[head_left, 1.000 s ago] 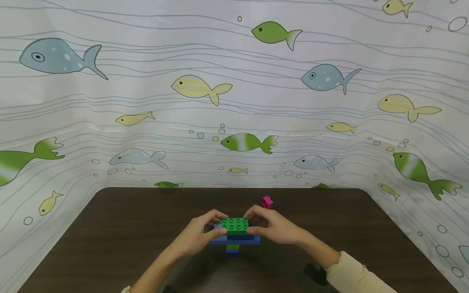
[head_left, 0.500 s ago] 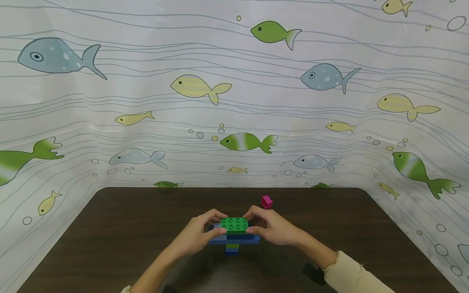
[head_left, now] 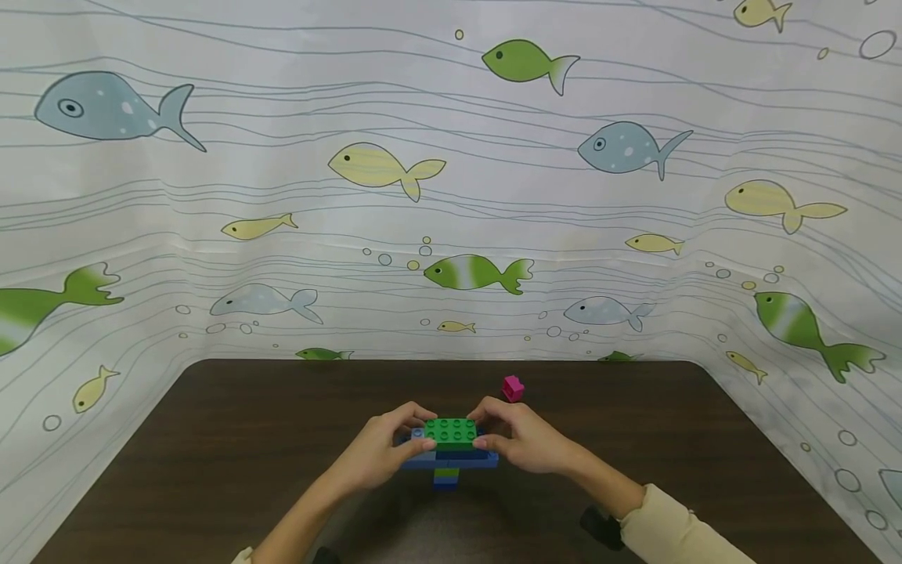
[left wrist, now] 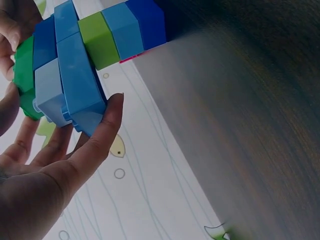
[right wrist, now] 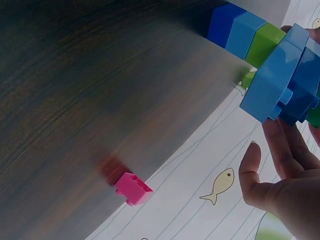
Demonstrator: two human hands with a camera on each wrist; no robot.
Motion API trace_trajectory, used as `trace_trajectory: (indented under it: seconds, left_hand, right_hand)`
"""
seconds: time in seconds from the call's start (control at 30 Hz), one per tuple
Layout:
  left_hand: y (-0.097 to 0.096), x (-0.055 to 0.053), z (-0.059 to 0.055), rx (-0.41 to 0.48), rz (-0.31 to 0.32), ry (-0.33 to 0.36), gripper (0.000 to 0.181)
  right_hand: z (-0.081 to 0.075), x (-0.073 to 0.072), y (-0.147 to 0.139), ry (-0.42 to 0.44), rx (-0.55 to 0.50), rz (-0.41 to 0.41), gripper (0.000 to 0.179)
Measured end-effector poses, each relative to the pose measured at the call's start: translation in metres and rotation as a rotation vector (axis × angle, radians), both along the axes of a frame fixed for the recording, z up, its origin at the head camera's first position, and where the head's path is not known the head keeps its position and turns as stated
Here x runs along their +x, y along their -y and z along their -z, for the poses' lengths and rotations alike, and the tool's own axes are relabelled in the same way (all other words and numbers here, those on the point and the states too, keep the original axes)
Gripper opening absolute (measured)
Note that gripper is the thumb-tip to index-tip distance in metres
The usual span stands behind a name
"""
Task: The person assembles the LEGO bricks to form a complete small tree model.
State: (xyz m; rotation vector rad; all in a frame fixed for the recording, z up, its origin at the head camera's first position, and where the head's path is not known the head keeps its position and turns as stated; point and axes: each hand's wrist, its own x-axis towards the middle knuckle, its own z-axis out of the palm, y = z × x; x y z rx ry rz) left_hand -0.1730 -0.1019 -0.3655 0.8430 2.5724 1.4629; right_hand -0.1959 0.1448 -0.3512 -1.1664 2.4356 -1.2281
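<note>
A green toy building brick [head_left: 451, 432] with round studs tops a T-shaped stack of bricks. My left hand [head_left: 375, 454] pinches its left end, thumb in front and fingers behind. At the other end, my right hand [head_left: 534, 440] holds it the same way. Under it lies a layer of dark blue and pale blue bricks [left wrist: 49, 89], then a wide row of mid-blue bricks [head_left: 465, 464]. A narrow column carries these: a lime brick [left wrist: 100, 44], a light blue brick [left wrist: 123, 32] and a dark blue brick [left wrist: 147, 22] on the table. One left finger touches the wide row's end.
A pink brick [head_left: 514, 388] lies on its side on the dark wooden table [head_left: 268, 407], behind the right hand. White fabric with printed fish [head_left: 479, 274] rises around the table's back and sides. A dark strap piece [head_left: 601, 528] sits by the right sleeve.
</note>
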Motion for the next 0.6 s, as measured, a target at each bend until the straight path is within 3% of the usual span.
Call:
trace_trajectory:
  seconds: [0.27,0.6]
  left_hand:
    - [-0.0001,-0.0002,-0.0006,0.008,-0.003,0.006,0.030]
    - [0.0000,0.0004,-0.0022,0.014,-0.001,-0.002,0.030]
  right_hand:
    - [0.0014,0.0000,0.0004,-0.042,0.006,0.001,0.020]
    - [0.0009,0.0016,-0.0006,-0.036,0.023,0.017,0.021]
